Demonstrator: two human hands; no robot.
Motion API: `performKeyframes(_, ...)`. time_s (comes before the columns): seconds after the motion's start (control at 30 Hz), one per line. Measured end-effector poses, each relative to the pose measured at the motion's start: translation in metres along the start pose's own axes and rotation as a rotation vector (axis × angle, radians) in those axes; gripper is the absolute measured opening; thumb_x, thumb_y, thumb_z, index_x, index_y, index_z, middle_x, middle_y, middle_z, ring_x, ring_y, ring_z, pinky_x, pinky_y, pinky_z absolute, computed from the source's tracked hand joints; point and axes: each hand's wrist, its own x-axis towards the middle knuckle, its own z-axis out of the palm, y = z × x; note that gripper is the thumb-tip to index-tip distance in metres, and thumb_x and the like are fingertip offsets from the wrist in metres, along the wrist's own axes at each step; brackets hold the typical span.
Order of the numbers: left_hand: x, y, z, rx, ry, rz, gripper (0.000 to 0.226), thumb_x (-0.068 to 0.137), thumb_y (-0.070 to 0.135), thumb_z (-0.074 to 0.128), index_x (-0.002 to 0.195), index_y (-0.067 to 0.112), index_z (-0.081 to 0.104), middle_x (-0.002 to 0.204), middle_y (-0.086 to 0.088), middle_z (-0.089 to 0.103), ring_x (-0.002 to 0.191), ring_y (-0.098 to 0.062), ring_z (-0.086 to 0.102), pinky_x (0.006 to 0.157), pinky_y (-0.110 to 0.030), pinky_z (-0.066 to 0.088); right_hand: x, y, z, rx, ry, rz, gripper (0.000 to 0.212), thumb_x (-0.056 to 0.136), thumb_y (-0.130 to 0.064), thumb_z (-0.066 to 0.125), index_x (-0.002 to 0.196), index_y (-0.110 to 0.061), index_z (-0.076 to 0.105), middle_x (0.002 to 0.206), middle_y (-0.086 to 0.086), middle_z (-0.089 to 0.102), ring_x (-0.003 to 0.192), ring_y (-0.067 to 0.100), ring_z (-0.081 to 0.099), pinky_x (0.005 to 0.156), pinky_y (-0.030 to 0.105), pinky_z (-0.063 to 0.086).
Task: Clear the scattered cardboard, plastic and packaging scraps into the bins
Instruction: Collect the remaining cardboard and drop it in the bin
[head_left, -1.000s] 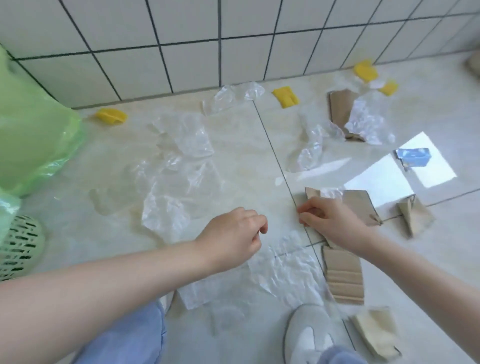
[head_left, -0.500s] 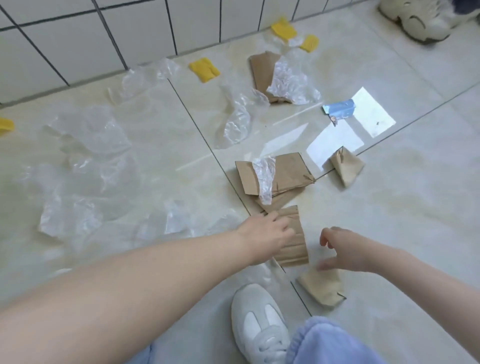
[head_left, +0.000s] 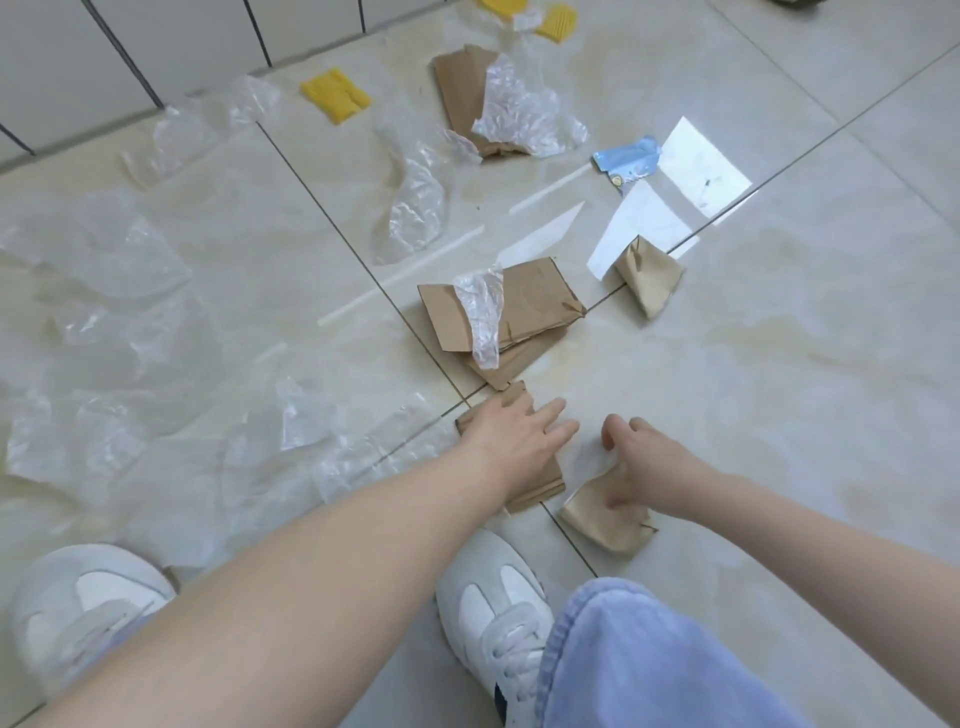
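While hands (head_left: 519, 436) reach, plastic film (head_left: 483, 312) overlies cardboard (head_left: 535, 301).

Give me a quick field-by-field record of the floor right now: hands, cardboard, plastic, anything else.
left hand: flat, fingers straight, resting on a ridged cardboard strip
right hand: fingers curled, over a tan folded scrap; grip unclear
cardboard stack: beyond the hands, clear plastic strip draped over it
far cardboard: near the wall, crumpled plastic on it
yellow pieces: by the wall
blue wrapper: right of far cardboard
bins: not in view
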Motion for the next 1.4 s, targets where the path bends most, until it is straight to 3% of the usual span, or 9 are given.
performKeyframes(0.17, -0.006, -0.007, -0.002, 0.044, 0.004, -0.034, 0.047, 0.094, 0.024, 0.053, 0.137, 0.014, 0.036, 0.143, -0.008, 0.031, 0.129, -0.03, 0.035, 0.09, -0.041, 0.041, 0.006, 0.001, 0.0, 0.018, -0.023, 0.036, 0.049, 0.071, -0.031, 0.077, 0.101, -0.016, 0.041, 0.104, 0.001, 0.047, 0.093, 0.021, 0.05, 0.076, 0.031, 0.045)
performKeyframes(0.43, -0.006, -0.029, -0.004, 0.081, -0.07, -0.208, 0.064, 0.08, 0.055, 0.064, 0.126, 0.016, 0.042, 0.128, -0.008, 0.046, 0.122, -0.027, 0.036, 0.091, -0.034, 0.034, 0.006, -0.01, -0.008, 0.092, 0.185, 0.2, 0.049, 0.087, -0.051, 0.057, 0.111, -0.011, 0.041, 0.115, 0.007, 0.049, 0.102, 0.031, 0.055, 0.083, 0.04, 0.047)
performKeyframes(0.53, -0.011, -0.04, 0.0, 0.02, -0.11, -0.309, 0.07, 0.075, 0.065, 0.063, 0.123, 0.018, 0.047, 0.125, -0.005, 0.051, 0.121, -0.024, 0.036, 0.093, -0.034, 0.031, 0.005, -0.019, -0.006, 0.208, 0.184, 0.196, 0.062, 0.083, -0.059, 0.056, 0.119, -0.011, 0.039, 0.119, 0.008, 0.044, 0.108, 0.032, 0.05, 0.091, 0.042, 0.043)
performKeyframes(0.73, -0.016, -0.049, 0.001, -0.096, -0.157, -0.34, 0.07, 0.075, 0.064, 0.064, 0.126, 0.017, 0.049, 0.126, -0.005, 0.05, 0.122, -0.024, 0.039, 0.095, -0.035, 0.032, 0.007, -0.032, -0.001, 0.062, 0.133, 0.125, 0.087, 0.071, -0.058, 0.07, 0.131, -0.012, 0.026, 0.121, 0.009, 0.038, 0.109, 0.032, 0.043, 0.093, 0.037, 0.039)
performKeyframes(0.93, -0.02, -0.057, -0.007, -0.215, -0.145, -0.211, 0.05, 0.078, 0.061, 0.063, 0.094, 0.014, 0.057, 0.104, -0.004, 0.05, 0.104, -0.026, 0.053, 0.075, -0.033, 0.036, 0.024, -0.03, -0.015, 0.19, 0.11, 0.112, 0.058, 0.064, -0.049, 0.08, 0.096, -0.018, 0.043, 0.094, -0.001, 0.054, 0.091, 0.022, 0.052, 0.07, 0.035, 0.046)
performKeyframes(1.0, -0.019, -0.062, -0.009, -0.29, -0.15, -0.22, 0.046, 0.081, 0.059, 0.062, 0.082, 0.014, 0.052, 0.097, -0.003, 0.048, 0.094, -0.027, 0.055, 0.068, -0.032, 0.037, 0.029, -0.027, -0.022, 0.253, 0.103, 0.103, 0.042, 0.069, -0.044, 0.079, 0.077, -0.021, 0.045, 0.079, -0.005, 0.052, 0.081, 0.019, 0.051, 0.058, 0.028, 0.039)
performKeyframes(1.1, -0.014, -0.069, -0.012, -0.454, -0.123, -0.254, 0.04, 0.086, 0.049, 0.062, 0.07, 0.015, 0.047, 0.087, -0.003, 0.052, 0.081, -0.026, 0.05, 0.065, -0.031, 0.039, 0.034, -0.018, -0.04, 0.37, 0.152, 0.032, 0.043, 0.079, -0.028, 0.073, 0.06, -0.017, 0.036, 0.062, -0.004, 0.041, 0.068, 0.019, 0.041, 0.05, 0.026, 0.027)
performKeyframes(1.23, -0.002, -0.064, -0.023, -0.771, -0.028, -0.265, 0.034, 0.088, 0.033, 0.064, 0.071, 0.007, 0.051, 0.076, -0.008, 0.054, 0.071, -0.022, 0.046, 0.063, -0.032, 0.038, 0.044, -0.005, -0.079, 0.526, 0.323, 0.006, 0.038, 0.087, -0.026, 0.062, 0.064, -0.015, 0.035, 0.062, -0.002, 0.033, 0.058, 0.016, 0.031, 0.052, 0.03, 0.025)
performKeyframes(1.4, 0.02, -0.051, -0.041, -0.945, 0.103, -0.285, 0.024, 0.089, 0.023, 0.061, 0.079, 0.002, 0.056, 0.08, -0.011, 0.059, 0.071, -0.022, 0.051, 0.066, -0.034, 0.044, 0.063, 0.01, -0.127, 0.734, 0.51, 0.009, 0.016, 0.089, -0.025, 0.056, 0.088, -0.01, 0.062, 0.077, 0.002, 0.06, 0.069, 0.016, 0.054, 0.058, 0.028, 0.04)
